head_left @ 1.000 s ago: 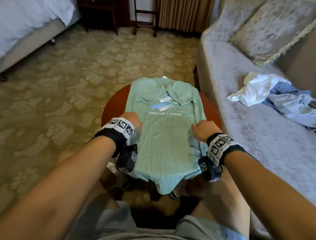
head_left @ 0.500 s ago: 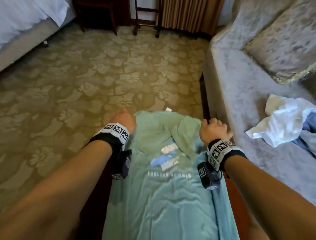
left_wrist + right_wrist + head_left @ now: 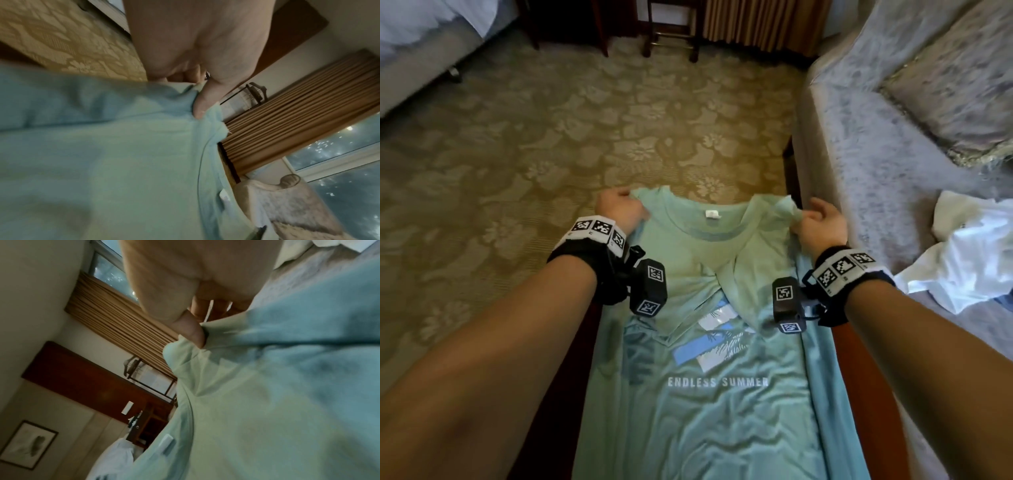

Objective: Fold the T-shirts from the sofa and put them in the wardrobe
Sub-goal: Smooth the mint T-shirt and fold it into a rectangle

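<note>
Item: mint-green T-shirt (image 3: 722, 394), lying print-up, its far end between both hands. Left hand (image 3: 618, 212) is pinching the left shoulder corner; right hand (image 3: 822, 224) is gripping the right shoulder corner. Right of the right hand: sofa (image 3: 866, 164), carrying crumpled white and blue T-shirts (image 3: 969, 253).

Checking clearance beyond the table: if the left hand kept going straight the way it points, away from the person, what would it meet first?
Probably nothing nearby. The left hand, pinching the green T-shirt at the shoulder, points over open carpet; dark chair legs stand far beyond, depth unclear.
</note>
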Demonstrator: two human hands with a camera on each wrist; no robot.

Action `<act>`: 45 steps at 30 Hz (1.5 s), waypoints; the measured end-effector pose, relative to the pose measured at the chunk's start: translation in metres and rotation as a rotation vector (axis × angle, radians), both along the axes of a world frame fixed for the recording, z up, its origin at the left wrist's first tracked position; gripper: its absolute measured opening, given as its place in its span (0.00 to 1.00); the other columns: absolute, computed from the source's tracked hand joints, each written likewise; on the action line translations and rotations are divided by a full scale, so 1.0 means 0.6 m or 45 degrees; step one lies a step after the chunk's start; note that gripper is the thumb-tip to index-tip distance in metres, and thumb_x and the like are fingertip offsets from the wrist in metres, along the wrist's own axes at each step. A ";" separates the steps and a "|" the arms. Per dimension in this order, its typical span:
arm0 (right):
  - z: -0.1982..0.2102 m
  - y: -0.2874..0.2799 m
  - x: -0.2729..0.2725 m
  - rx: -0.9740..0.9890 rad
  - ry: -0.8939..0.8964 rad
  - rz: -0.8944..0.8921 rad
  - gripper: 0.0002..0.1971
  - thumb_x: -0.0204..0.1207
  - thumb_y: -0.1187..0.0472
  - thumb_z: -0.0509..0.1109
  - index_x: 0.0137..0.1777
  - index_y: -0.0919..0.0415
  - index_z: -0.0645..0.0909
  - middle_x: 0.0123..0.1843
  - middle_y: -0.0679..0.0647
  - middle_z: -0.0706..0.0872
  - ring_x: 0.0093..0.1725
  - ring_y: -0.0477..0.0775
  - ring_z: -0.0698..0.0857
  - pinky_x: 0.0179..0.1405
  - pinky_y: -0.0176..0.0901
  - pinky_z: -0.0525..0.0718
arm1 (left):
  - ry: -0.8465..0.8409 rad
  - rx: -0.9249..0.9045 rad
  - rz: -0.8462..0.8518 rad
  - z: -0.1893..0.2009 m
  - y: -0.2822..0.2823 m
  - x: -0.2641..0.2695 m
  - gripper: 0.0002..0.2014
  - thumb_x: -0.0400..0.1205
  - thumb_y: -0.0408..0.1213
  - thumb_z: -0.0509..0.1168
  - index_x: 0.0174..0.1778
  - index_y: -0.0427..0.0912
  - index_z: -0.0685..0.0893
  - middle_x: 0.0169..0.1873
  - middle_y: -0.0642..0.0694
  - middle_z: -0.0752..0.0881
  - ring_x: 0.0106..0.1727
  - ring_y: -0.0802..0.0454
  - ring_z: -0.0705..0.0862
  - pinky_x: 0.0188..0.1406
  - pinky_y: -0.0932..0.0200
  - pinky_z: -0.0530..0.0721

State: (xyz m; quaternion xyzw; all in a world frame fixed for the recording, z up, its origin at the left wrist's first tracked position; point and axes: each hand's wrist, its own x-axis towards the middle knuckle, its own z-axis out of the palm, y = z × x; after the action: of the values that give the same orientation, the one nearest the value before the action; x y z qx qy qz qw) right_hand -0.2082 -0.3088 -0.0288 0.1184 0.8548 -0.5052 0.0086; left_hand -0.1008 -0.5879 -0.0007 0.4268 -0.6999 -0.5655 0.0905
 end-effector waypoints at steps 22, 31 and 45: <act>-0.044 0.256 0.439 0.024 -0.180 0.064 0.13 0.65 0.56 0.62 0.36 0.47 0.89 0.50 0.55 0.91 0.52 0.63 0.86 0.60 0.58 0.85 | 0.026 -0.294 -0.043 -0.052 0.174 0.489 0.12 0.75 0.26 0.63 0.39 0.47 0.88 0.43 0.45 0.88 0.44 0.45 0.83 0.43 0.56 0.79; -0.023 0.234 0.418 0.212 -0.314 0.202 0.11 0.75 0.52 0.75 0.37 0.56 0.80 0.46 0.57 0.89 0.50 0.60 0.86 0.58 0.54 0.85 | -0.402 -0.343 -0.198 -0.011 0.168 0.447 0.09 0.73 0.37 0.74 0.40 0.35 0.85 0.37 0.41 0.85 0.35 0.44 0.81 0.37 0.53 0.80; -0.020 0.255 0.469 -0.068 -0.446 0.052 0.05 0.78 0.64 0.74 0.46 0.66 0.83 0.43 0.63 0.89 0.33 0.58 0.90 0.33 0.48 0.91 | -0.189 0.386 -0.092 -0.042 0.145 0.509 0.13 0.72 0.33 0.78 0.38 0.40 0.78 0.23 0.47 0.85 0.18 0.59 0.80 0.15 0.68 0.79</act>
State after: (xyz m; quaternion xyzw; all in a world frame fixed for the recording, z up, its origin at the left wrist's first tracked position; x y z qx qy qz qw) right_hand 0.0732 -0.1561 -0.0410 0.1869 0.8288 -0.4989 0.1708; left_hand 0.2046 -0.5006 -0.0261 0.4506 -0.6262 -0.6346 -0.0473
